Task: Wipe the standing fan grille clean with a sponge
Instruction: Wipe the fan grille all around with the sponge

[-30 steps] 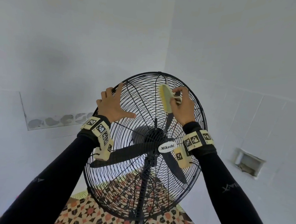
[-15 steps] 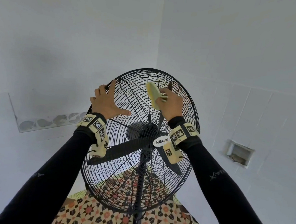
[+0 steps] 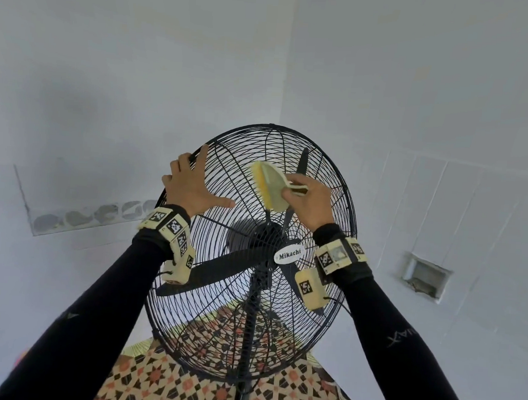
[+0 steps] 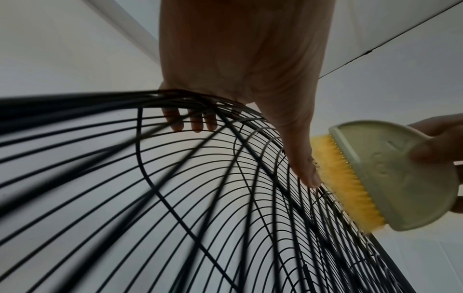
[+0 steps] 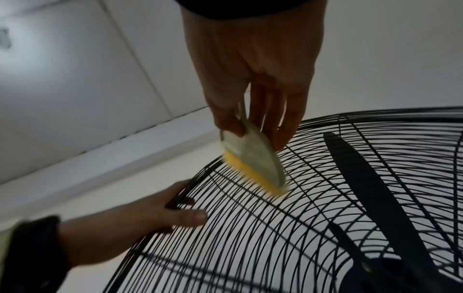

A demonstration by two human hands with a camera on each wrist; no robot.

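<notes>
the left hand [image 3: 194, 188] is bracing the fan at the upper left of its grille [image 3: 216, 327], fingers curled over the black rim and thumb lying flat across the wires; the left wrist view is showing three fingertips hooked through to the inside. moving right, the cleaning tool [image 3: 271, 186], a pale green half-round holder with a yellow scrubbing edge rather than a bare sponge, is pressing its yellow edge against the upper middle wires, just beside the left thumb. the right hand [image 3: 309, 203] is pinching the holder's tab between thumb and fingers.

judging by this, the wiping step is under way on the top part of the grille, with most of the lower wires seemingly yet to be covered. the next move is calling for light, even pressure along the wires while the left hand is steadying the head so the stand isn't rocking.

the white oval badge [image 3: 289, 255] at the hub is reading "mikachi". lettering on the right sleeve [image 3: 403, 334] is too skewed to read.
</notes>
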